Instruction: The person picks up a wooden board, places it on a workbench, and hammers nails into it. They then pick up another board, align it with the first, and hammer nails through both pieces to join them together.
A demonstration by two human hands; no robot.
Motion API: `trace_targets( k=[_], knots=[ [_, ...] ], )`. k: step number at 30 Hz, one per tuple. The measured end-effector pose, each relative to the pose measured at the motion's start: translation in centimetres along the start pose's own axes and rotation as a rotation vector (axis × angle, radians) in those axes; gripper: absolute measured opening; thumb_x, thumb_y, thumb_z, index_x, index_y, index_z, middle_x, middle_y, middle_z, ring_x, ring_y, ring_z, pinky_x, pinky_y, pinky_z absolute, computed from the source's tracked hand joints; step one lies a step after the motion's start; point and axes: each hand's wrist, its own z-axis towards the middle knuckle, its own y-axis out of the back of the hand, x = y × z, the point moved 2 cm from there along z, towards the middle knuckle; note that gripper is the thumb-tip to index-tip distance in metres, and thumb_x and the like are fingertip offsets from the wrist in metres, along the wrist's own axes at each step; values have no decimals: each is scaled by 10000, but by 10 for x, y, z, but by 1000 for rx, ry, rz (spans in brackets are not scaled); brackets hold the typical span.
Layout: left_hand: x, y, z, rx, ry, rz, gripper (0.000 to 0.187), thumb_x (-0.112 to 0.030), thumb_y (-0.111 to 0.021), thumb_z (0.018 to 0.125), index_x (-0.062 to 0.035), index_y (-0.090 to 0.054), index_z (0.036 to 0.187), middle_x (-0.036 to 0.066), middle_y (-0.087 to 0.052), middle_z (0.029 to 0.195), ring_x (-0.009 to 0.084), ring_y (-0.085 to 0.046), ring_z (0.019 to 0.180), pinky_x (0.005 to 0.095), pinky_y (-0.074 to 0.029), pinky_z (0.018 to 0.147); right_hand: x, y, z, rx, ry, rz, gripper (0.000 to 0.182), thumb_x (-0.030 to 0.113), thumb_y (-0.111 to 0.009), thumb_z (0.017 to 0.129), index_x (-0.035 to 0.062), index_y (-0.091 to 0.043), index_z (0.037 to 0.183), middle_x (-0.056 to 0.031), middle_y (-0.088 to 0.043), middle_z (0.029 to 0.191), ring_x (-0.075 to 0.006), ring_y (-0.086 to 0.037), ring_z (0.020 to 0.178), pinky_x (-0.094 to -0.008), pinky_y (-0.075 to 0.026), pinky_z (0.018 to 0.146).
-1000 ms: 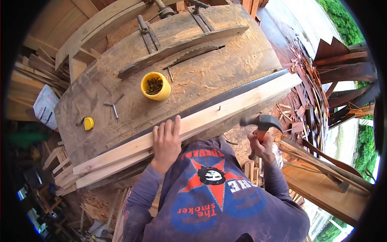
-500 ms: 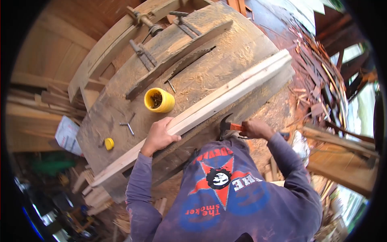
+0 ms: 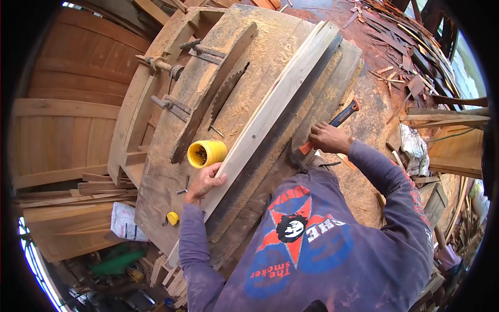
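Note:
My left hand grips the near part of a long pale wooden plank, thumb on its face and fingers around the far edge. Two dark spots mark that face, and a dark band runs along its near side. In my right hand is a claw hammer, held near its head with the black and orange handle pointing away. Its head is low, close to my shirt. Just beyond my left hand an open yellow jar lies on its side, with small metal pieces inside.
A toothed saw blade rises through the dusty worktable, beside a wooden fence held by clamps. A yellow lid and loose metal fasteners lie nearby. Wood scraps cover the floor at right; panelled doors stand left.
The view has turned, and the plank now shows its broad face with the dark spots. My right hand has turned the hammer so its handle points away. My left hand still holds the plank.

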Motion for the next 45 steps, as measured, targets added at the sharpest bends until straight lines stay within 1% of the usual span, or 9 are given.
trace_targets(
  k=[5,7,13,17,19,27,29,33,45],
  knots=[
    [-7,-21,-9,-79,-21,57,613,-292,-833,801,21,-603,1275,57,-668,1148,137,-622,997,274,-482,872,11,-6,5,-156,115,65,182,180,-675,835,61,-640,969,-91,-572,1007,-281,-569,1015,-404,-453,899],
    [-18,-49,-22,-396,-122,610,613,-285,-855,763,7,-608,1242,159,-691,1146,248,-665,1047,331,-503,898,19,0,11,-141,114,40,214,205,-685,838,61,-626,984,-100,-565,1041,-287,-560,1043,-411,-451,911],
    [18,-99,-38,-808,-413,934,667,-163,-838,713,-4,-548,1292,206,-635,1244,434,-599,1176,485,-483,1013,48,66,13,-480,220,137,368,322,-808,803,77,-605,988,-87,-588,1018,-299,-572,1003,-413,-450,921],
    [28,-122,-37,-969,-524,1125,677,-92,-804,708,-6,-519,1316,218,-576,1346,454,-515,1290,538,-411,1089,50,134,38,-662,111,-107,701,364,-865,713,99,-556,1283,-149,-553,1220,-320,-489,1239,-483,-371,1081],
    [34,-131,-37,-1061,-550,1145,659,-59,-783,716,-13,-510,1315,234,-537,1396,446,-483,1332,549,-381,1117,37,140,57,-439,58,-179,844,347,-875,676,118,-498,1395,-162,-514,1318,-321,-415,1346,-499,-297,1156],
    [19,-134,-59,-935,-404,1163,671,-176,-837,726,-22,-509,1291,209,-562,1322,396,-541,1237,493,-419,1035,13,141,99,217,197,-157,636,216,-849,651,55,-564,1197,-101,-608,1124,-278,-577,1138,-379,-430,1002],
    [21,-122,-63,-859,-149,926,704,-244,-866,699,-20,-527,1274,173,-601,1175,368,-575,1112,464,-440,938,10,137,93,184,219,-144,614,219,-849,653,54,-563,1171,-103,-604,1107,-284,-578,1127,-383,-434,994],
    [25,-120,-60,-914,-274,957,621,-284,-896,658,-32,-583,1132,135,-579,1007,350,-566,964,446,-439,845,9,136,97,39,262,-178,604,155,-835,639,29,-548,1156,-128,-594,1070,-322,-573,1084,-413,-440,983],
    [27,-109,-62,-926,-339,898,619,-215,-888,665,2,-574,1152,156,-535,1054,366,-532,1015,466,-446,879,13,140,122,56,326,-239,576,171,-815,647,17,-522,1118,-137,-541,1121,-311,-533,1101,-396,-447,987]
  ],
)
